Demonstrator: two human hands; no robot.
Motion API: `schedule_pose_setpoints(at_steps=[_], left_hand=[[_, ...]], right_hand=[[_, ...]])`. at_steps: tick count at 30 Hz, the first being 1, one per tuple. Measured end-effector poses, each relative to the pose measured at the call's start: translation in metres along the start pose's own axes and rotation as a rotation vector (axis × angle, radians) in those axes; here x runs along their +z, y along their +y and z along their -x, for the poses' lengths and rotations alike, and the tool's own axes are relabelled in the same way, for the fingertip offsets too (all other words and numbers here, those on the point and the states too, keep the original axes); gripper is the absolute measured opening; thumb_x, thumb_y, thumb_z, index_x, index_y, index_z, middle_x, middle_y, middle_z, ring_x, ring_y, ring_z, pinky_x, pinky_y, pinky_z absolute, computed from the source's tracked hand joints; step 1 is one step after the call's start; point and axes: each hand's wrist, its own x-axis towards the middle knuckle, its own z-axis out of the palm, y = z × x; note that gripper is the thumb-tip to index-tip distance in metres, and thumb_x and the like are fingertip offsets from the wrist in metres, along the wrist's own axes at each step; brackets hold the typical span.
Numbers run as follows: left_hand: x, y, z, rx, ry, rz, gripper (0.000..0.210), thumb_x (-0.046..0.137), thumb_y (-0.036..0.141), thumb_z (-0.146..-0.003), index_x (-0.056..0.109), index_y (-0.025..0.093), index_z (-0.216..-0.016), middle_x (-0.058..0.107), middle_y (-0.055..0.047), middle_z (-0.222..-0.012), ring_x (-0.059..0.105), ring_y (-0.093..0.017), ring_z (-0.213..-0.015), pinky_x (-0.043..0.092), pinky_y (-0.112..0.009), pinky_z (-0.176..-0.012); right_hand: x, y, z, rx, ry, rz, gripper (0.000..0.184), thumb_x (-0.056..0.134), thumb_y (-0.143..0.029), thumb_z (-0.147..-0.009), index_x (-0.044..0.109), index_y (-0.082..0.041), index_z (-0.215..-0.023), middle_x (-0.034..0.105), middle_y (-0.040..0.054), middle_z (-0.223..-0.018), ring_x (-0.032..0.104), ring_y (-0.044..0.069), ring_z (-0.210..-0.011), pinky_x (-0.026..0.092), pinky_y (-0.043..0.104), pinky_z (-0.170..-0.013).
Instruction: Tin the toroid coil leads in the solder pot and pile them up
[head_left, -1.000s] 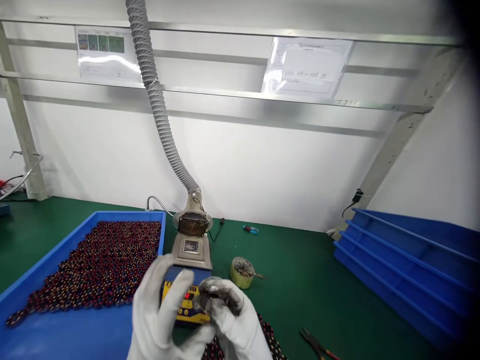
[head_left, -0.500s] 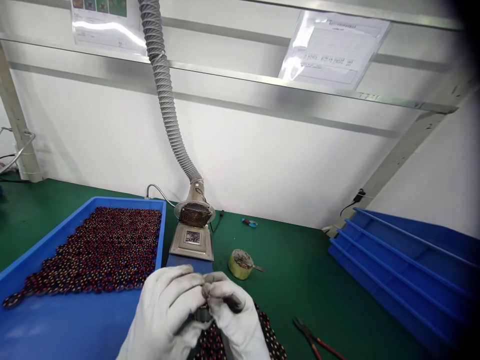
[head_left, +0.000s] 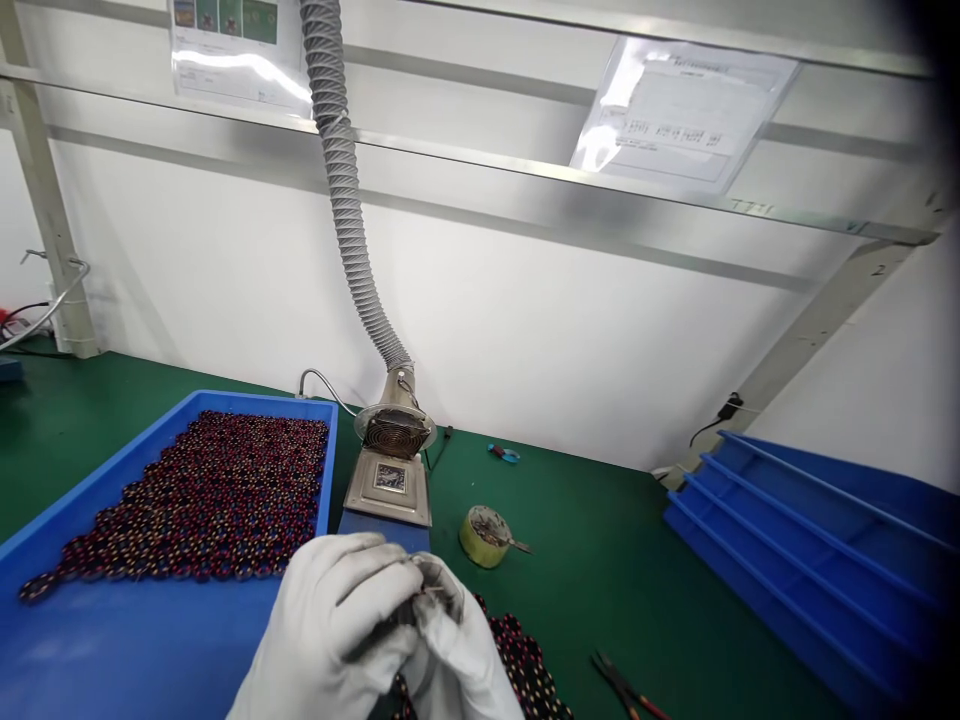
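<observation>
My left hand [head_left: 330, 625], in a white glove, is curled closed at the bottom centre around a small dark part that its fingers mostly hide. My right hand [head_left: 461, 635], gloved too with greyish smudged fingertips, pinches at the same spot, its fingertips against those of the left. Thin wire-like ends seem to show between the fingertips, too blurred to be certain. Below and right of the hands lies a batch of small dark round parts with red and pale dots [head_left: 521, 655], partly covered by the right hand.
A blue tray [head_left: 150, 635] at left holds rows of similar round parts [head_left: 225, 500]. Behind my hands stands a metal-topped pot [head_left: 390, 480] beneath a fume hose [head_left: 349, 200]. A yellowish tin [head_left: 480, 545], pliers [head_left: 622, 685], blue-handled cutters [head_left: 504, 453] and stacked blue trays [head_left: 810, 560] are rightward.
The view has shifted slightly, so the surroundings sit a little further right. My right fingers have turned and closed in over the part, which was more visible before.
</observation>
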Motion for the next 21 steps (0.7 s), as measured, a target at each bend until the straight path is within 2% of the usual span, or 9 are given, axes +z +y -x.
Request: schedule_pose_setpoints(at_steps=[3,6,8,10,11,12,15,18,21], left_hand=[[0.001,-0.005,0.000,-0.093,-0.036,0.253,0.024,0.051,0.036,-0.085,0.058,0.025,-0.105,0.069,-0.001,-0.099,0.061,-0.018,-0.093,0.051,-0.032,-0.080],[0.002,-0.010,0.002,-0.280,0.088,0.535,0.026,0.050,0.046,-0.083,0.066,0.025,-0.081,0.072,-0.001,-0.079,0.065,-0.020,-0.083,0.054,-0.032,-0.077],[-0.001,-0.012,0.002,-0.466,0.196,0.691,0.025,0.055,0.042,-0.081,0.067,0.023,-0.071,0.071,-0.003,-0.072,0.067,-0.022,-0.079,0.056,-0.030,-0.070],[-0.006,-0.011,0.003,-0.600,0.227,0.724,0.015,0.059,0.031,-0.078,0.069,0.022,-0.072,0.072,-0.004,-0.079,0.067,-0.023,-0.082,0.057,-0.029,-0.068],[-0.008,-0.009,0.003,-0.614,0.193,0.689,0.009,0.062,0.027,-0.075,0.069,0.023,-0.078,0.072,-0.005,-0.087,0.067,-0.023,-0.086,0.057,-0.030,-0.071],[-0.010,-0.007,0.003,-0.591,0.130,0.635,0.016,0.066,0.024,-0.070,0.069,0.025,-0.086,0.070,-0.005,-0.096,0.065,-0.024,-0.091,0.056,-0.032,-0.076],[-0.007,0.003,0.002,-0.442,-0.059,0.458,0.051,0.072,0.016,-0.060,0.060,0.031,-0.107,0.064,-0.003,-0.113,0.059,-0.024,-0.103,0.051,-0.037,-0.088],[0.000,0.010,0.001,-0.387,-0.092,0.419,0.046,0.068,0.011,-0.064,0.059,0.031,-0.104,0.065,-0.001,-0.108,0.058,-0.020,-0.102,0.050,-0.037,-0.088],[0.004,0.009,0.000,-0.385,-0.076,0.497,0.040,0.069,0.012,-0.064,0.060,0.028,-0.100,0.066,-0.001,-0.104,0.060,-0.019,-0.097,0.050,-0.035,-0.086]], right_hand=[[-0.001,0.001,-0.004,0.022,0.010,-0.059,0.027,0.082,-0.025,-0.051,0.068,-0.019,-0.074,0.069,0.0028,-0.071,0.064,0.017,-0.067,0.052,0.028,-0.066],[0.000,0.004,-0.005,0.047,-0.021,-0.080,0.026,0.083,-0.025,-0.050,0.067,-0.019,-0.070,0.068,0.0020,-0.068,0.062,0.016,-0.060,0.053,0.028,-0.060],[0.001,0.006,-0.004,0.057,-0.066,-0.089,0.027,0.082,-0.027,-0.051,0.068,-0.020,-0.072,0.069,0.0026,-0.069,0.062,0.016,-0.060,0.053,0.030,-0.061],[0.002,0.006,-0.001,0.044,-0.087,-0.112,0.026,0.079,-0.032,-0.056,0.068,-0.021,-0.077,0.069,0.0027,-0.070,0.063,0.017,-0.062,0.053,0.034,-0.064],[0.002,0.007,0.000,0.035,-0.087,-0.124,0.025,0.076,-0.036,-0.060,0.068,-0.022,-0.080,0.069,0.0025,-0.069,0.063,0.018,-0.064,0.052,0.036,-0.066],[0.002,0.008,0.001,0.028,-0.084,-0.132,0.025,0.074,-0.039,-0.062,0.068,-0.023,-0.081,0.068,0.0022,-0.069,0.064,0.019,-0.065,0.052,0.037,-0.067],[0.002,0.013,0.002,0.011,-0.069,-0.136,0.026,0.072,-0.044,-0.063,0.067,-0.023,-0.078,0.068,0.0028,-0.070,0.064,0.021,-0.073,0.052,0.038,-0.072],[0.000,0.022,-0.002,0.002,-0.045,-0.131,0.028,0.076,-0.043,-0.058,0.067,-0.021,-0.073,0.067,0.0033,-0.069,0.063,0.022,-0.074,0.051,0.037,-0.074],[-0.005,0.031,-0.007,-0.006,-0.020,-0.121,0.033,0.080,-0.041,-0.051,0.068,-0.021,-0.074,0.068,0.0031,-0.072,0.063,0.021,-0.073,0.051,0.037,-0.074]])
